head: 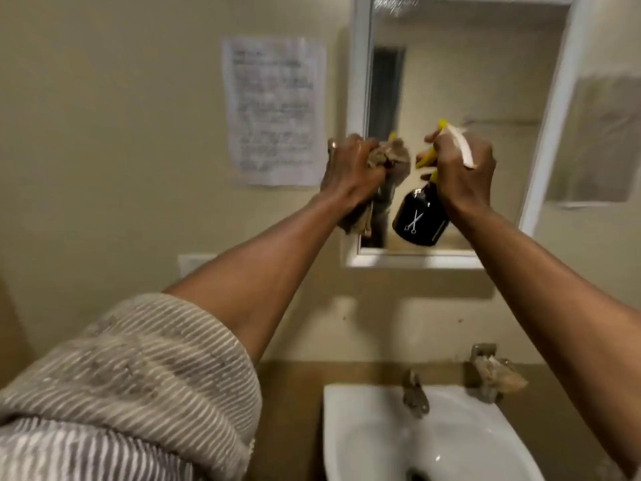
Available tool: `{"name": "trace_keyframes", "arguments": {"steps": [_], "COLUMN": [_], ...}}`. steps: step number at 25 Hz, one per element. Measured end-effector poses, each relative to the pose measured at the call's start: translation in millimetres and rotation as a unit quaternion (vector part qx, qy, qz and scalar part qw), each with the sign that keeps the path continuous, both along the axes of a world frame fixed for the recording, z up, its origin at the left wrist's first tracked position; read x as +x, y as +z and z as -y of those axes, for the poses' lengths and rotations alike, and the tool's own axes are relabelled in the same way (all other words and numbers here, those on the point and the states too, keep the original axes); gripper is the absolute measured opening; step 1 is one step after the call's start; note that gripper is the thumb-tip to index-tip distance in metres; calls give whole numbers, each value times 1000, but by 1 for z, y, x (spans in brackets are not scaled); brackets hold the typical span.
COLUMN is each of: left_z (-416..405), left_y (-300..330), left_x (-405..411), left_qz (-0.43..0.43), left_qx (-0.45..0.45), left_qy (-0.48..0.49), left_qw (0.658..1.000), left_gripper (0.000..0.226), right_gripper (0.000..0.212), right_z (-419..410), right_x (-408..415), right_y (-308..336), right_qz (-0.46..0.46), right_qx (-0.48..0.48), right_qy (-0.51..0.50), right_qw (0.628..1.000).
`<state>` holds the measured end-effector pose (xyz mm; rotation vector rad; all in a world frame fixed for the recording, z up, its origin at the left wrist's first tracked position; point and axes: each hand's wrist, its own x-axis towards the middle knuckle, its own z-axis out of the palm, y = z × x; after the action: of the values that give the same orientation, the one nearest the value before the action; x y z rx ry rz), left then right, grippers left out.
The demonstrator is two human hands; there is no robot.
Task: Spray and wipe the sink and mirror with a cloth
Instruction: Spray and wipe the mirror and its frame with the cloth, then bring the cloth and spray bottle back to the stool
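Note:
A white-framed mirror (461, 71) hangs on the beige wall above a white sink (350, 442). My left hand (350, 168) is raised at the mirror's lower left edge, closed around a crumpled tan cloth (392, 157) that hangs down past my wrist. My right hand (464, 171) grips the neck of a black spray bottle (419, 216) with a yellow trigger and white nozzle, held in front of the lower mirror. The bottle carries a white scissors mark. Both arms reach up and forward.
A printed paper notice (274, 109) is stuck to the wall left of the mirror, another sheet (596, 140) to the right. A metal tap (414, 394) stands on the sink's rear rim, with a soap holder (492, 373) at the right. Brown counter surrounds the basin.

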<state>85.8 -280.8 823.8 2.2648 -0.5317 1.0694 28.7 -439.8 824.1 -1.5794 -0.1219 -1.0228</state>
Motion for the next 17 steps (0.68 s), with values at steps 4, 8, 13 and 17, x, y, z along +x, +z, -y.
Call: {"name": "trace_keyframes", "arguments": {"steps": [4, 8, 13, 17], "left_z": [-76, -150, -220, -264], "left_y": [-62, -139, -253, -363], "left_x": [-22, -52, -78, -84], "left_qz": [-68, -137, -220, -295], "left_qx": [-27, -74, -115, -156], "left_qy": [89, 159, 204, 204], "left_qw": [993, 975, 947, 920], "left_gripper": [25, 25, 12, 22], "right_gripper": [31, 42, 25, 27], "right_z": [-67, -139, -215, -251], "right_x": [0, 5, -4, 9], "right_y": [-51, -113, -213, -320], "right_qz": [-21, -78, -154, -208], "right_qx": [8, 35, 1, -27], "right_qy": [76, 118, 138, 141], "right_qw": [997, 989, 978, 968]}}
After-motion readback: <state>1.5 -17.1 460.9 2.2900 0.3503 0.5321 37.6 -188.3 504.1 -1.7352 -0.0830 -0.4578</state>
